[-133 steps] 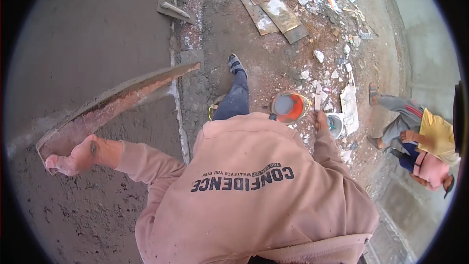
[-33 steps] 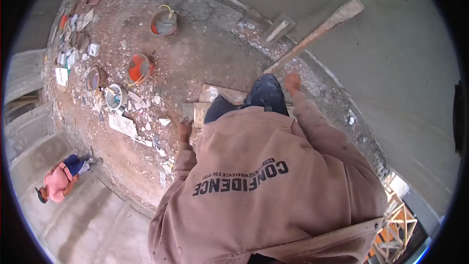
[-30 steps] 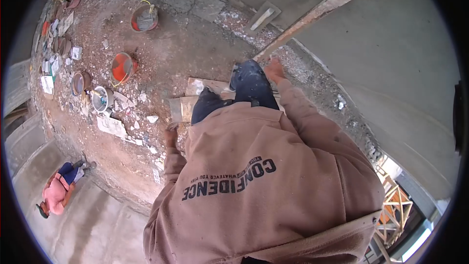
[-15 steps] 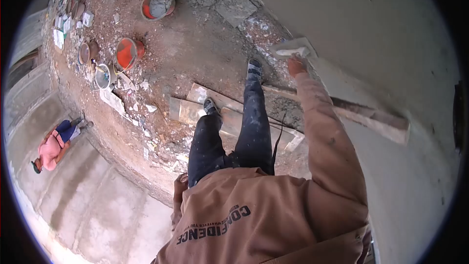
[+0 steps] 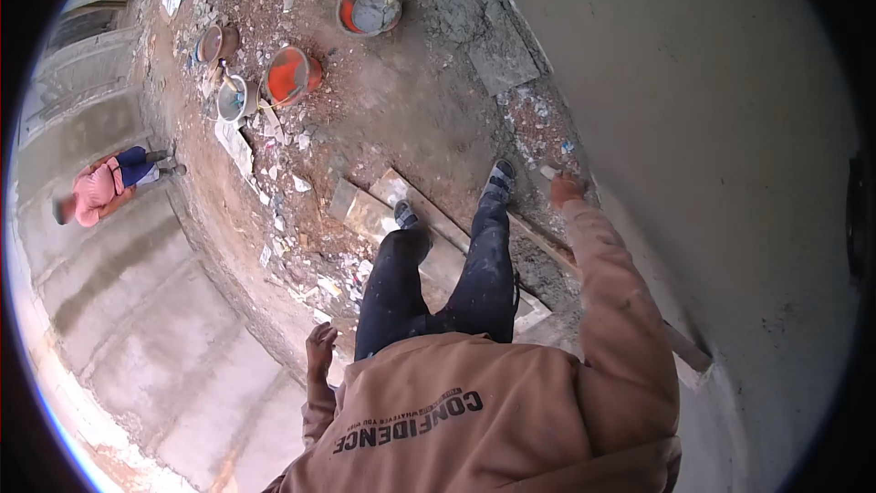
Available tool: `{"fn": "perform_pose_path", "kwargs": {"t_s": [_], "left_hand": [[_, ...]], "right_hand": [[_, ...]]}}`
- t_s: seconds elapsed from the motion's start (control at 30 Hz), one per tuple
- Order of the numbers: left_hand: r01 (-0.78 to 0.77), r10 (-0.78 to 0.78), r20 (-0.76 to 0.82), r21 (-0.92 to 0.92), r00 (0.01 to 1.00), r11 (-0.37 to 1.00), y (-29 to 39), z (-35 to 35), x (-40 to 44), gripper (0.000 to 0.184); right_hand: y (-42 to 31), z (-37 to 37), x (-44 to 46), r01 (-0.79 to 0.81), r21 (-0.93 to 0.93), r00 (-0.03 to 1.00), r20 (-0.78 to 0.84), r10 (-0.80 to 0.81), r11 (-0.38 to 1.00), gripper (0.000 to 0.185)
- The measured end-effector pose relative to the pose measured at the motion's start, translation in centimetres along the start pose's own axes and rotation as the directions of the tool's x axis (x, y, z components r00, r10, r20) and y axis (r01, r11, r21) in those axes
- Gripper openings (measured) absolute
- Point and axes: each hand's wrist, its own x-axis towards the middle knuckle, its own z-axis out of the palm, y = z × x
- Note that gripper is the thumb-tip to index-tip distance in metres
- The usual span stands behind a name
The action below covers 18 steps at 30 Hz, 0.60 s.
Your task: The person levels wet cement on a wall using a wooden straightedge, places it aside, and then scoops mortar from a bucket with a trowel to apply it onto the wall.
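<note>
My right hand [image 5: 568,188] is closed around the pale handle of a plastering trowel [image 5: 547,172], low beside the smooth grey wall [image 5: 693,110]. Only the handle's end shows clearly; the flat blade is mostly hidden, so I cannot tell whether it touches the wall. Near my left hip, my left hand [image 5: 321,340] hangs with its fingers loosely bent and somewhat apart, and nothing shows in it.
Boards [image 5: 447,267] lie under my feet, and a timber length [image 5: 686,351] runs along the wall base. Farther off stand a mortar bucket [image 5: 372,14], an orange bucket [image 5: 290,76] and a pale bucket [image 5: 235,99] amid rubble. Another person [image 5: 100,184] stands at left.
My right hand has come lower along the wall with the trowel, whose blade has turned mostly out of sight. My left hand has swung slightly out from my body. The view has shifted.
</note>
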Motion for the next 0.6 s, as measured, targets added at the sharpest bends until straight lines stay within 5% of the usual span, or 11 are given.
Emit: {"fn": "perform_pose_path", "kwargs": {"t_s": [0.13, 0.17, 0.33, 0.5, 0.6], "left_hand": [[-0.005, 0.005, 0.000, -0.092, 1.000, 0.996, -3.1, 1.1, -0.2, 0.045], [-0.105, 0.106, 0.002, -0.100, 0.994, 0.989, -4.5, 1.6, 0.1, 0.043], [-0.084, 0.104, 0.067, -0.243, 0.992, 0.966, -9.6, 5.9, 4.4, 0.041], [-0.071, 0.104, 0.137, -0.226, 0.985, 0.971, -8.0, 6.4, 11.1, 0.040], [-0.085, 0.122, 0.149, -0.232, 0.981, 0.969, -5.3, 3.2, 15.9, 0.040]], "right_hand": [[-7.7, -6.0, -3.3, -0.010, 0.269, 1.000, -0.009, 0.013, 0.963, 0.035], [-9.6, -7.3, -4.1, -0.013, 0.301, 0.999, -0.036, 0.024, 0.954, 0.038], [-16.0, -13.8, -5.9, -0.021, 0.349, 0.984, 0.171, -0.041, 0.937, 0.051], [-18.3, -16.2, -1.8, 0.117, 0.323, 0.993, -0.041, -0.110, 0.939, 0.062], [-20.7, -21.4, -0.9, 0.012, 0.394, 1.000, -0.014, -0.007, 0.919, 0.060]]}}
